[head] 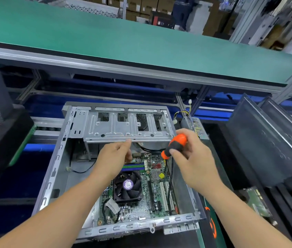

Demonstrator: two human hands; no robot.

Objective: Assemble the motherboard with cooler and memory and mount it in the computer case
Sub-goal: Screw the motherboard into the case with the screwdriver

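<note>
The motherboard [141, 190] lies flat inside the open computer case [80, 154], its long axis running away from the person; the cooler [127, 185] fan faces up. The right hand [193, 160] grips an orange-and-black screwdriver [175, 145] — tilted, tip down-left. The left hand [113, 158] hovers with thumb and fingertips nearly closed; whether it holds anything is unclear. Around stand a blue bench [38, 147], a green conveyor [123, 42] and stacked cartons [147, 8].

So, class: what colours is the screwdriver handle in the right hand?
Orange and black screwdriver handle, seen in the head view.
</note>
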